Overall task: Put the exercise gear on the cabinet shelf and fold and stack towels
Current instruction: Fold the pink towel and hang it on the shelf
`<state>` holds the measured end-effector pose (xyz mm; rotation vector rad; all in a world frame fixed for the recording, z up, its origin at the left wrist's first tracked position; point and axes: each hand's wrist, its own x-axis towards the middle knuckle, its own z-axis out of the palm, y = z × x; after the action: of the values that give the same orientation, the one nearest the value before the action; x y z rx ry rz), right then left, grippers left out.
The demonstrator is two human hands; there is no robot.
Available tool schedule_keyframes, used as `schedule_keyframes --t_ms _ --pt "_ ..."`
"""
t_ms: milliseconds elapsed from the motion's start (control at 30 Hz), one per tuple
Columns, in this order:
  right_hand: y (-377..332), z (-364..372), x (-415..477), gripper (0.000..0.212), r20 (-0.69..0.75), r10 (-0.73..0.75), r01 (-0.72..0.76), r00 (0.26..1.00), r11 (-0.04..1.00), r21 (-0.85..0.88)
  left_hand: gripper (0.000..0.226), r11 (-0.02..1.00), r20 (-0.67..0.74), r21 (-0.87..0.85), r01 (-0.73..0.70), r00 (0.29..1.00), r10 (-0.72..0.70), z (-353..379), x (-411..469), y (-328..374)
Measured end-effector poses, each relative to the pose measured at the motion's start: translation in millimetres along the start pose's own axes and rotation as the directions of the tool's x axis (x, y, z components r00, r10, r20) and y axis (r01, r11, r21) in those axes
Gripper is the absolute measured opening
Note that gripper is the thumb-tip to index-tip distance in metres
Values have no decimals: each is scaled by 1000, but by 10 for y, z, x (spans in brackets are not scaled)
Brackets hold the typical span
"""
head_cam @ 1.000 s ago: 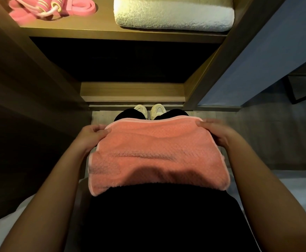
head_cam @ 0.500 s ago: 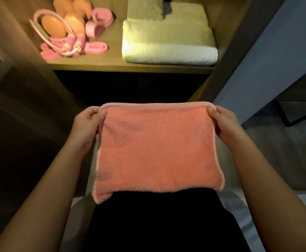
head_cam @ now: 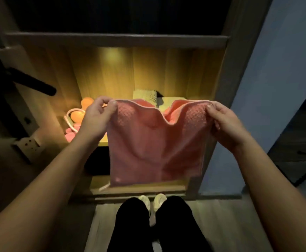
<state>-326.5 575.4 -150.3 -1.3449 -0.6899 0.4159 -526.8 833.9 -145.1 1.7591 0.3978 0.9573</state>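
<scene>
1. Pink towel: centre of frame, held up in front of the lit cabinet. It hangs free, and its top edge sags in a dip between the two hands.
2. Left hand: centre left. Thumb and curled fingers pinch the towel's upper left corner.
3. Right hand: centre right. Thumb and fingers pinch the upper right corner.
4. Shelf: wood, lit from above, behind the towel.
5. Exercise gear, left part of the shelf: orange rounded pieces, pale cord, pink band. All are partly hidden by the left hand.
6. Cream towel: on the same shelf, mostly hidden. A smaller cream piece shows beside it; whether they touch cannot be told.
7. Pale shoes: lower centre, on the floor before the cabinet.
8. Dark handle and socket plate: left of frame.
</scene>
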Motion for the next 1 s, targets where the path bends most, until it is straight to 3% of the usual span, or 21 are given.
schedule_keyframes --t_ms 67,167,333,467,567,767,1000 --pt "-96 8 18 17 -26 -25 24 999 999 -30 15 999 -47 5 -36 998 36 7 85 80" --pt "-93 -142 33 20 -211 7 -43 977 985 -166 15 996 -237 85 19 972 2 -201 203 -5" --pt "163 -199 52 22 -222 62 -100 973 981 -165 21 987 -203 127 96 977 -69 -256 186 -314" --pt "304 -172 181 23 -275 -23 -82 961 927 -366 25 903 -209 409 129 977 -45 -244 258 -499" --pt "328 -122 343 24 -280 -37 -105 959 874 -475 24 865 -191 464 189 975 -111 -208 368 -559" --pt "220 -162 637 26 -239 0 -98 971 911 -400 27 940 -175 285 186 975 -139 -172 649 -361" --pt "328 -267 349 18 -159 49 -88 986 964 -250 25 973 -44 48 225 974 -223 -236 377 -440"
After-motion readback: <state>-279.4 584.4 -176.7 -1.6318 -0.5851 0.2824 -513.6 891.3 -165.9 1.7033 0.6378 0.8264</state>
